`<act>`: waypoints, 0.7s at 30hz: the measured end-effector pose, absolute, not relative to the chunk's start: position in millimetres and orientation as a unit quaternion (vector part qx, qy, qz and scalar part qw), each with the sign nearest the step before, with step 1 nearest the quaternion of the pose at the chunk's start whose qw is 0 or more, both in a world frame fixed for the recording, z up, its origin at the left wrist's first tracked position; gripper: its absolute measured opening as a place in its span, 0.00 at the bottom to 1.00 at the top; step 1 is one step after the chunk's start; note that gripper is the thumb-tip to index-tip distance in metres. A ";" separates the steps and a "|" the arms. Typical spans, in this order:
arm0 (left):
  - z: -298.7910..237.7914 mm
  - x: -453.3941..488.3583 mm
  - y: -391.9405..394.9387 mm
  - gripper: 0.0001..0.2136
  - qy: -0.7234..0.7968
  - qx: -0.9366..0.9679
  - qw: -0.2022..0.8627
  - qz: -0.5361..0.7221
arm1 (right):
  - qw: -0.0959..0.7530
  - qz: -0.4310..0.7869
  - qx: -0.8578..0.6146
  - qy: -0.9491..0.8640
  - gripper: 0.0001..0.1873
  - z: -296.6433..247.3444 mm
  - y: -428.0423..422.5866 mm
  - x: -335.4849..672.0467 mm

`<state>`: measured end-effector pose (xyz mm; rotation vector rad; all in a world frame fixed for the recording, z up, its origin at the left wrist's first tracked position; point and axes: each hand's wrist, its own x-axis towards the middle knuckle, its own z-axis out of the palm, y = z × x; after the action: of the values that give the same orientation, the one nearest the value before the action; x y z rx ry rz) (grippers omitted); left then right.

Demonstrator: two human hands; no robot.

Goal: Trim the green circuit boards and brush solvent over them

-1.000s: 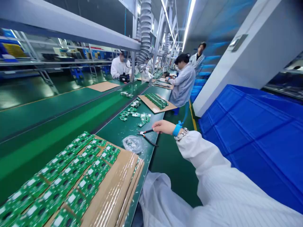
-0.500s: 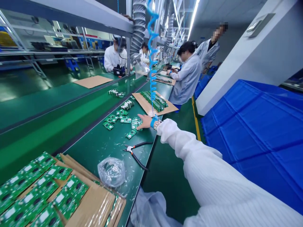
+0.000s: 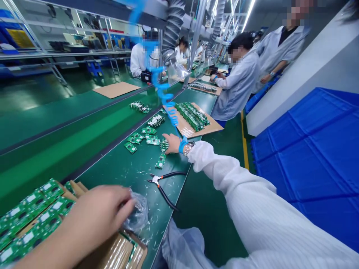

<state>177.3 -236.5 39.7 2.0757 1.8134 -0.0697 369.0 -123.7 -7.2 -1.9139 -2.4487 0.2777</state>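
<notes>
My right hand [image 3: 173, 144], wearing a blue wrist strap [image 3: 183, 144] and a metal watch, curls round a few bunched green circuit boards [image 3: 164, 145], its thumb and forefinger on either side of them. One circuit board [image 3: 160, 161] lies just below it; several more [image 3: 135, 138] are scattered to its left. At lower left, my left hand [image 3: 114, 207] is blurred, its fingers bent and the thumb apart from them, with nothing visible between. It passes over cardboard and overlaps a clear plastic bag [image 3: 140, 215]. Black-handled cutting pliers [image 3: 156, 179] lie with jaws spread between my hands.
Circuit boards [image 3: 32, 209] on cardboard fill the lower left. Rows of boards stand on a cardboard sheet [image 3: 214, 128] beyond my right hand. A blue coiled hose [image 3: 165, 95] hangs nearby. White clippings litter the bench; blue covered bins [image 3: 305, 149] stand right. Co-workers sit further along.
My left hand has come into view from the lower left, over the cardboard and bag. My right hand stays among the boards, which are now bunched closer at its fingers. The view has shifted.
</notes>
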 end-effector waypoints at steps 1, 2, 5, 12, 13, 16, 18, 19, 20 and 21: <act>40.2 181.2 -231.3 0.17 0.645 0.738 0.195 -0.040 | 0.012 0.087 -0.614 -0.785 0.22 -6.6 -124.7 369.7; 40.5 185.8 -225.5 0.17 0.644 0.737 0.198 -0.053 | 0.013 0.085 -0.614 -0.785 0.22 -6.3 -125.4 370.4; 39.2 202.3 -207.3 0.17 0.641 0.736 0.202 -0.078 | 0.014 0.087 -0.612 -0.786 0.22 -7.4 -125.7 372.6; 27.1 228.4 -184.8 0.14 0.632 0.735 0.192 -0.150 | 0.026 0.098 -0.593 -0.799 0.22 -11.5 -127.5 382.1; 25.8 228.3 -184.9 0.13 0.629 0.738 0.187 -0.156 | 0.030 0.099 -0.590 -0.801 0.22 -11.3 -128.7 383.3; 24.8 224.5 -186.9 0.13 0.611 0.753 0.173 -0.173 | 0.042 0.102 -0.572 -0.813 0.31 -9.5 -133.5 384.9; 27.0 220.6 -188.4 0.13 0.598 0.763 0.162 -0.184 | 0.050 0.103 -0.556 -0.823 0.42 -8.0 -137.3 384.7; 29.1 218.5 -189.3 0.13 0.592 0.768 0.155 -0.188 | 0.053 0.103 -0.548 -0.828 0.46 -7.4 -139.2 384.4; 31.7 216.2 -190.4 0.13 0.587 0.772 0.148 -0.193 | 0.057 0.104 -0.540 -0.834 0.48 -7.0 -141.1 384.2; 34.8 213.9 -191.6 0.13 0.583 0.776 0.140 -0.196 | 0.060 0.105 -0.532 -0.838 0.48 -6.8 -142.8 384.1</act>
<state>213.9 -191.6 34.8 2.2427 1.6830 -0.5666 384.1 -142.8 -6.8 -1.6090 -2.5376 0.3167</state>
